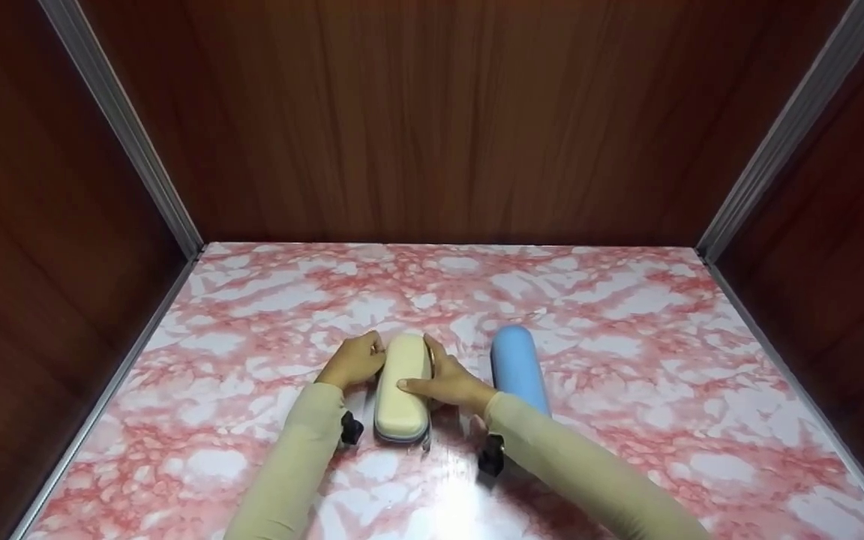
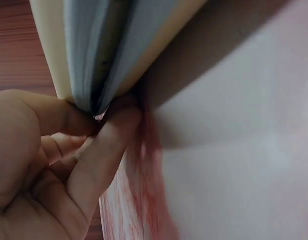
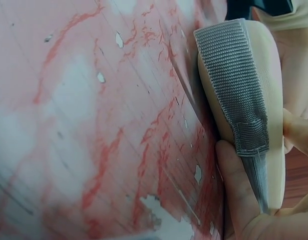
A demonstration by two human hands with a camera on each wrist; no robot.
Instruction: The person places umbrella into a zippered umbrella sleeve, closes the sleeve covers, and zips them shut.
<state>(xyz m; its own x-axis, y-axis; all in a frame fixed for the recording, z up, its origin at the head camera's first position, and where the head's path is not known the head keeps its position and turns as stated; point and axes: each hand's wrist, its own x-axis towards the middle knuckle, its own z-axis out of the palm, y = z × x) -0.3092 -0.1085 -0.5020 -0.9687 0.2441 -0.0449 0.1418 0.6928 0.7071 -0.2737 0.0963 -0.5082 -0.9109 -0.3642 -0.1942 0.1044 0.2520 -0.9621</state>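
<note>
A cream zip-up hard case [image 1: 405,375], shaped like a glasses case, lies lengthwise on the table between both hands. My left hand [image 1: 355,363] is at its left side; in the left wrist view, thumb and forefinger pinch at its grey zipper [image 2: 83,55], where the pull is hidden by the fingertips. A narrow dark gap runs between the zipper tapes above them. My right hand [image 1: 456,382] grips the case from the right, thumb on top. In the right wrist view, a wide grey ribbed band [image 3: 231,75] covers one end of the case.
A blue case [image 1: 520,367] of similar shape lies to the right, partly behind the right forearm. The table [image 1: 267,300] has a red and white marbled cover. Dark wood panels [image 1: 447,120] with metal edging stand at the back and sides.
</note>
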